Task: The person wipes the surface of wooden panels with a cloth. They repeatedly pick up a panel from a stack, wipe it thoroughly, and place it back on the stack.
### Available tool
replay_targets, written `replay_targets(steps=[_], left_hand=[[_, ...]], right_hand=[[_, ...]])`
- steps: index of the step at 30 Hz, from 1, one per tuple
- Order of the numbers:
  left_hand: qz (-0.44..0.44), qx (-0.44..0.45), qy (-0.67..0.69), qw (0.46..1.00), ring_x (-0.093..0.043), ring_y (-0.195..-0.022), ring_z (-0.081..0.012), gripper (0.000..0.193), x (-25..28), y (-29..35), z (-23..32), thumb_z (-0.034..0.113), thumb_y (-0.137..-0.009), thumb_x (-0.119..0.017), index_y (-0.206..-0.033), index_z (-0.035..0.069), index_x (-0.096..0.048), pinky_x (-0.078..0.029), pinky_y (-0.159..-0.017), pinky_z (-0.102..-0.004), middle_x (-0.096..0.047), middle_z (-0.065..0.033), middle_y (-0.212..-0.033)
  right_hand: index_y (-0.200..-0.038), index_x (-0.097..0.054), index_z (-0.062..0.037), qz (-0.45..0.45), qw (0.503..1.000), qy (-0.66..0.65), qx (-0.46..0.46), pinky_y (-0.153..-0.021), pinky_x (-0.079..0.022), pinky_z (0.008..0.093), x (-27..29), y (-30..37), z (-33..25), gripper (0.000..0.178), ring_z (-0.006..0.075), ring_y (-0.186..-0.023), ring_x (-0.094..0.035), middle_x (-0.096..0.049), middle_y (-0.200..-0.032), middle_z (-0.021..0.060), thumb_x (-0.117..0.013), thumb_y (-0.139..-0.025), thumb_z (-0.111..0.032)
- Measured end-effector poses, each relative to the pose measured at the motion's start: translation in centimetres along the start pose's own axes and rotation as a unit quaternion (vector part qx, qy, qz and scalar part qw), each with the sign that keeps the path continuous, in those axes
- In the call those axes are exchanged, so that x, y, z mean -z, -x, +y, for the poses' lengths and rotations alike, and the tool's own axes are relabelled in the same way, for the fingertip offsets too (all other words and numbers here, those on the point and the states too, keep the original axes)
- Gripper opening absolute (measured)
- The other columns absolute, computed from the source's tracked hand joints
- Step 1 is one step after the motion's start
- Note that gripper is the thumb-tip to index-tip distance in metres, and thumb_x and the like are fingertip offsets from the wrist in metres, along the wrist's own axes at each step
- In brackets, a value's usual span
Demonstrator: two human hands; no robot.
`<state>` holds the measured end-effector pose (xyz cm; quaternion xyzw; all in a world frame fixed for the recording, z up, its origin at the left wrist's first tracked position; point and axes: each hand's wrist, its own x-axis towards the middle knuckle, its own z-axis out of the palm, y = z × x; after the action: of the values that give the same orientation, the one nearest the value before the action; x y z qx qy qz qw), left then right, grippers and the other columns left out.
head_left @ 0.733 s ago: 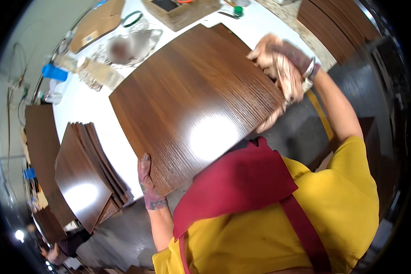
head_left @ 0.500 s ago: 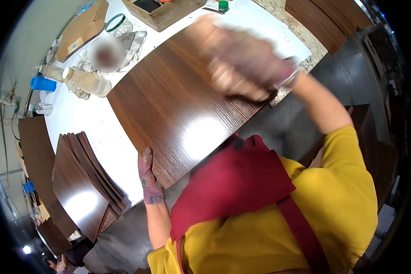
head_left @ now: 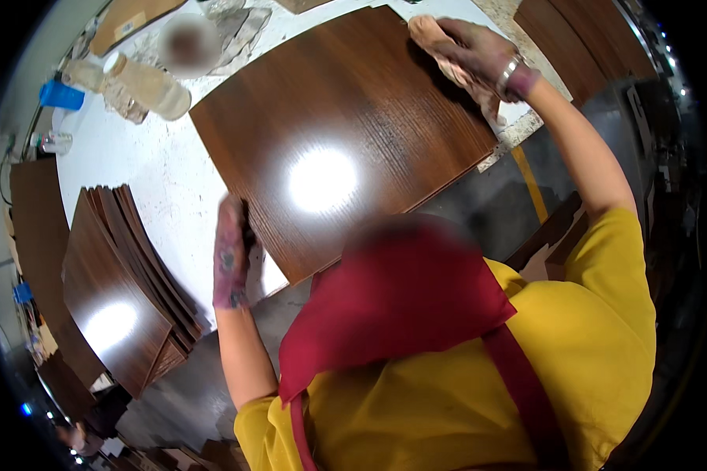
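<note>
A dark brown wood-grain panel (head_left: 322, 102) lies on the white table, with a bright light reflection on its glossy face. Its near edge overhangs the table toward me. My right hand (head_left: 487, 56) is closed round a crumpled pinkish rag (head_left: 456, 67) at the panel's right edge. A bangle circles that wrist. At the left edge, near the close corner, my left hand (head_left: 232, 251) has its fingers stretched out together and the tips against or just beside the panel. Purplish-brown stain covers both hands.
More brown panels (head_left: 118, 290) are stacked at the table's left, and others (head_left: 581, 39) lie at the far right. A cloudy plastic bottle (head_left: 157, 86), a blue cup (head_left: 61, 95) and a round container (head_left: 188, 45) stand on the table (head_left: 145, 161). A cardboard piece (head_left: 126, 23) lies behind.
My right hand, blurred over the panel before, is now at its right edge with the rag. My left hand has eased off the corner and shifted left. The view has shifted.
</note>
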<state>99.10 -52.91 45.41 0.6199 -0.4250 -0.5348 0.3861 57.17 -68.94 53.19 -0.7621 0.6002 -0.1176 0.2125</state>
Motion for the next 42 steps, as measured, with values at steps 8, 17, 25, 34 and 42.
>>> replay_targets(steps=[8,17,25,34,42], left_hand=[[0.101,-0.053,0.106,0.988,-0.053,-0.09,-0.0173,0.04,-1.7,-5.0,-2.3,0.032,-0.096,-0.058,-0.117,-0.002,-0.052,-0.046,-0.08,-0.0321,-0.06,-0.009,-0.101],[0.081,-0.05,0.113,0.989,-0.052,-0.091,-0.0161,0.041,-1.9,-5.7,-2.4,0.033,-0.094,-0.059,-0.114,-0.002,-0.051,-0.045,-0.082,-0.0293,-0.057,-0.0077,-0.101],[0.04,-0.173,0.35,0.92,-0.054,-0.091,-0.0152,0.037,-3.0,-7.4,-5.5,0.02,-0.096,-0.06,-0.118,-0.006,-0.047,-0.048,-0.083,-0.0265,-0.057,-0.0094,-0.105],[0.059,-0.107,0.227,0.966,-0.051,-0.084,-0.0099,0.045,-1.7,-7.1,-5.3,0.028,-0.091,-0.067,-0.112,-0.007,-0.05,-0.044,-0.073,-0.0245,-0.059,-0.0075,-0.094],[0.086,-0.121,0.037,0.988,-0.052,-0.086,-0.0155,0.046,-1.1,-7.3,-4.9,0.032,-0.094,-0.06,-0.112,-0.009,-0.05,-0.044,-0.078,-0.029,-0.06,-0.0085,-0.097]], right_hand=[[-0.079,-0.062,-0.0081,-0.098,0.893,-0.02,0.44,-0.064,-0.051,0.0418,-16.8,7.4,-16.3,0.006,0.0273,-0.073,-0.064,-0.063,-0.076,0.011,-0.059,-0.076,-0.013],[-0.08,-0.063,-0.0072,-0.103,0.932,0.096,0.334,-0.059,-0.05,0.0427,-12.7,6.7,-13.8,0.008,0.0297,-0.069,-0.063,-0.063,-0.083,0.0124,-0.064,-0.073,-0.011],[-0.088,-0.064,-0.007,-0.155,0.917,0.099,0.353,-0.071,-0.05,0.0413,-11.3,10.5,-12.0,0.02,0.0287,-0.083,-0.062,-0.061,-0.086,0.0105,-0.067,-0.072,-0.018],[-0.08,-0.063,-0.0091,-0.098,0.873,-0.03,0.476,-0.067,-0.051,0.0416,-18.2,10.7,-19.9,0.009,0.0287,-0.082,-0.062,-0.061,-0.083,0.009,-0.061,-0.072,-0.011],[-0.084,-0.06,-0.0079,-0.109,0.851,0.034,0.513,-0.066,-0.05,0.0393,-19.7,11.3,-23.3,0.011,0.0263,-0.079,-0.061,-0.06,-0.087,0.0099,-0.058,-0.076,-0.014]])
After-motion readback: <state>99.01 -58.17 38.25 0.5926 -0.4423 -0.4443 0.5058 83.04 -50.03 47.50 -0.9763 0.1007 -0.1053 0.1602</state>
